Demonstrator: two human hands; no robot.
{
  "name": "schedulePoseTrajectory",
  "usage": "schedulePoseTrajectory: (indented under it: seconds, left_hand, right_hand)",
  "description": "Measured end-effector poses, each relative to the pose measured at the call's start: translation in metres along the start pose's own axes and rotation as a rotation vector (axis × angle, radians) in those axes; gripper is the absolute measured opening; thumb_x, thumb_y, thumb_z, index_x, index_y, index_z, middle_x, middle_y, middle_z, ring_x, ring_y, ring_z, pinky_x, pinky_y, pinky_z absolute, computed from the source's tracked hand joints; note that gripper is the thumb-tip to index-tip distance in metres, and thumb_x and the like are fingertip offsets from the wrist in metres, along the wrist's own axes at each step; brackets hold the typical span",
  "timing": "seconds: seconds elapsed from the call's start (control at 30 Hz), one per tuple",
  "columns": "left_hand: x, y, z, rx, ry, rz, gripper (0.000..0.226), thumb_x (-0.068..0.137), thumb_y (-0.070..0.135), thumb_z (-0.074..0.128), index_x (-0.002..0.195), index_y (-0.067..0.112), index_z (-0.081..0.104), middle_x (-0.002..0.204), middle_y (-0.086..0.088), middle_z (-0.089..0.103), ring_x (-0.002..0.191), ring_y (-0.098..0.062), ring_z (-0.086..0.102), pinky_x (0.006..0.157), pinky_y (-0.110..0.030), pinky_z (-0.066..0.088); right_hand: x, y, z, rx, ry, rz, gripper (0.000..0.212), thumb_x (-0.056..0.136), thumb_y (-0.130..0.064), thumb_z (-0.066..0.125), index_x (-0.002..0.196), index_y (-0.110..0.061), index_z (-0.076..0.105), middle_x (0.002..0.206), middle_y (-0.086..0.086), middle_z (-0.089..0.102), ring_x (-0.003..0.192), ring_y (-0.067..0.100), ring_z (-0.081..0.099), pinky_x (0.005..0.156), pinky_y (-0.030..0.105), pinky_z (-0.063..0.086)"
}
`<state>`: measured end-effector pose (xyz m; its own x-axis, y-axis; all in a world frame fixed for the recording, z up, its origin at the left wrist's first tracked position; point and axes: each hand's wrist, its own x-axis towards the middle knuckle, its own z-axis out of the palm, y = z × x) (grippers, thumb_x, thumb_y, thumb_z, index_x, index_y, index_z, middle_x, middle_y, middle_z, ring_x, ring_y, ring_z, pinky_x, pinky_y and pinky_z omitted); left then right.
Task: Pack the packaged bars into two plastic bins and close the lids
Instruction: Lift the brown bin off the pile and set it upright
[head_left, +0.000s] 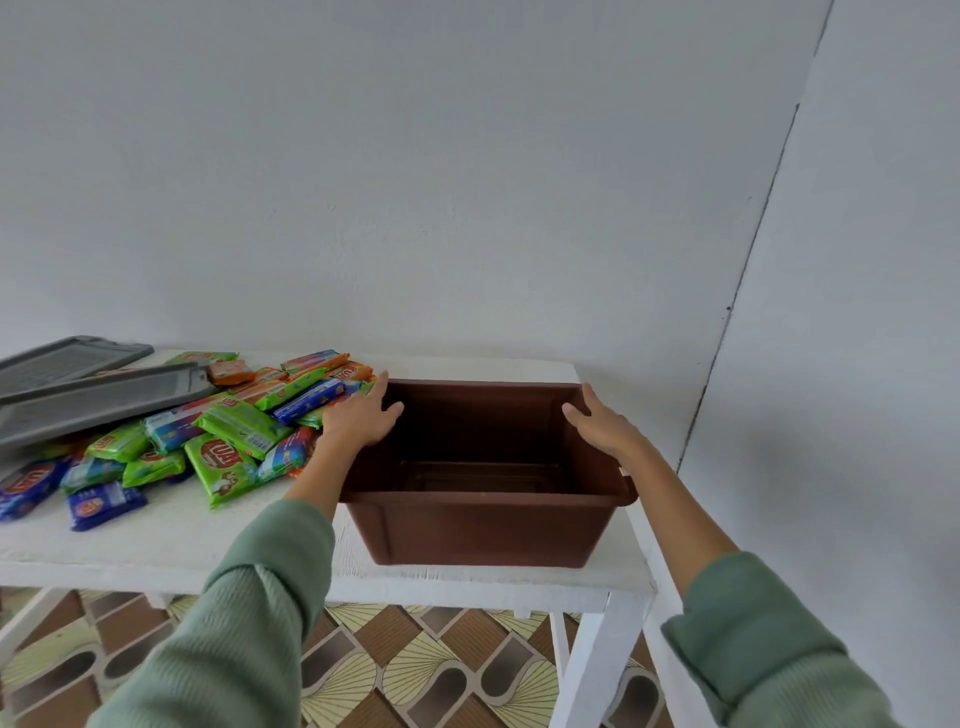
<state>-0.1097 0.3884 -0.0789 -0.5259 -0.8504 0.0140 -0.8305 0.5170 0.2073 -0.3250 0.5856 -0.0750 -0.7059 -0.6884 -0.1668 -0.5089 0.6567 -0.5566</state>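
1. Presently steadying the empty brown bin (483, 525), upright at the right end of the white table (171, 540), close to the front edge and corner; could tip it off with any push further right.
2. Resting on the side rims only: left hand (358, 415) and right hand (605, 428), fingers nearly straight, thumbs inside the walls, nothing clasped; may slip off if lifting like this.
3. Lying just beside the bin's left wall: loose heap of packaged bars (228, 431); could scatter or drop over the front edge if shoved leftward.
4. Leaning on that heap at far left: two grey lids (98, 402); likely to slide once bars underneath get pulled.
5. Showing one bin only; risks overfilling and blocking lid closure.
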Motion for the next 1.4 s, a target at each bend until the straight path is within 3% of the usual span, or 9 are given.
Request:
schedulePoseTrajectory:
  seconds: [0.1, 0.2, 0.3, 0.53, 0.63, 0.77, 0.9, 1.03, 1.4]
  left_hand:
    - [0.002, -0.006, 0.001, -0.179, -0.068, 0.022, 0.064, 0.098, 0.037, 0.037, 0.15, 0.027, 0.001, 0.153, -0.016, 0.023, 0.137, -0.035, 0.031, 0.11, -0.042, 0.029]
    - [0.0, -0.004, 0.002, -0.094, -0.006, 0.033, 0.066, 0.097, 0.038, 0.039, 0.15, 0.025, 0.003, 0.155, -0.017, 0.018, 0.14, -0.036, 0.024, 0.11, -0.046, 0.029]
    - [-0.007, -0.003, 0.002, 0.001, 0.042, -0.016, 0.066, 0.096, 0.04, 0.04, 0.15, 0.024, 0.006, 0.156, -0.014, 0.012, 0.14, -0.037, 0.02, 0.109, -0.049, 0.028]
    - [-0.006, -0.015, 0.01, -0.157, -0.018, 0.022, 0.078, 0.092, 0.031, 0.051, 0.149, 0.024, -0.001, 0.144, -0.019, 0.039, 0.128, -0.034, 0.044, 0.104, -0.045, 0.039]
    - [-0.007, -0.013, 0.009, -0.169, -0.003, 0.016, 0.077, 0.092, 0.032, 0.051, 0.15, 0.024, 0.0, 0.146, -0.017, 0.038, 0.13, -0.033, 0.042, 0.106, -0.044, 0.038]
    - [-0.007, -0.016, 0.004, -0.257, -0.004, 0.014, 0.068, 0.093, 0.039, 0.047, 0.149, 0.022, 0.012, 0.15, -0.015, 0.031, 0.137, -0.034, 0.031, 0.11, -0.045, 0.032]
    - [-0.009, -0.028, -0.024, -0.35, 0.129, 0.02, 0.056, 0.092, 0.035, 0.05, 0.142, 0.016, 0.035, 0.139, -0.013, 0.047, 0.125, -0.031, 0.046, 0.098, -0.038, 0.04]
    - [-0.015, -0.062, -0.062, -0.373, 0.198, -0.062, 0.055, 0.092, 0.029, 0.05, 0.143, 0.017, 0.032, 0.144, -0.016, 0.039, 0.13, -0.032, 0.04, 0.103, -0.04, 0.036]
    - [-0.013, -0.261, -0.133, -0.41, 0.333, -0.389, 0.05, 0.092, 0.026, 0.052, 0.139, 0.014, 0.04, 0.137, -0.016, 0.047, 0.124, -0.03, 0.046, 0.098, -0.033, 0.038]
  right_hand:
    - [0.001, 0.003, 0.0, 0.041, -0.006, -0.017, 0.062, 0.097, -0.049, 0.031, 0.149, -0.035, 0.0, 0.156, 0.003, 0.02, 0.143, 0.03, 0.021, 0.114, 0.046, 0.022]
    - [-0.003, -0.001, 0.003, -0.135, 0.062, -0.022, 0.069, 0.095, -0.044, 0.041, 0.15, -0.031, 0.0, 0.155, 0.008, 0.021, 0.14, 0.033, 0.025, 0.108, 0.045, 0.03]
    - [-0.007, -0.001, 0.007, -0.236, 0.128, -0.037, 0.073, 0.094, -0.042, 0.046, 0.15, -0.027, 0.002, 0.157, 0.008, 0.011, 0.141, 0.035, 0.018, 0.107, 0.046, 0.031]
    - [0.001, 0.006, 0.005, -0.12, 0.061, -0.087, 0.073, 0.096, -0.032, 0.047, 0.15, -0.025, -0.001, 0.15, 0.01, 0.033, 0.134, 0.031, 0.038, 0.102, 0.039, 0.038]
    - [0.002, 0.004, 0.006, -0.096, 0.063, -0.073, 0.075, 0.094, -0.037, 0.05, 0.15, -0.026, 0.001, 0.153, 0.01, 0.026, 0.138, 0.033, 0.03, 0.107, 0.043, 0.033]
    - [0.0, -0.013, 0.004, -0.249, 0.173, -0.095, 0.074, 0.092, -0.046, 0.049, 0.15, -0.026, 0.008, 0.158, 0.009, 0.005, 0.145, 0.036, 0.004, 0.114, 0.054, 0.012]
    - [0.005, -0.061, -0.007, -0.122, 0.118, -0.272, 0.074, 0.092, -0.045, 0.05, 0.15, -0.024, 0.01, 0.158, 0.007, 0.011, 0.145, 0.031, 0.011, 0.117, 0.049, 0.017]
    - [0.004, -0.133, -0.002, 0.008, 0.005, -0.453, 0.072, 0.093, -0.037, 0.052, 0.15, -0.02, 0.011, 0.156, 0.005, 0.019, 0.144, 0.026, 0.019, 0.114, 0.037, 0.02]
    - [0.02, -0.35, 0.139, -0.012, -0.254, -0.72, 0.072, 0.094, -0.035, 0.051, 0.151, -0.018, 0.009, 0.156, 0.007, 0.018, 0.143, 0.026, 0.022, 0.111, 0.034, 0.025]
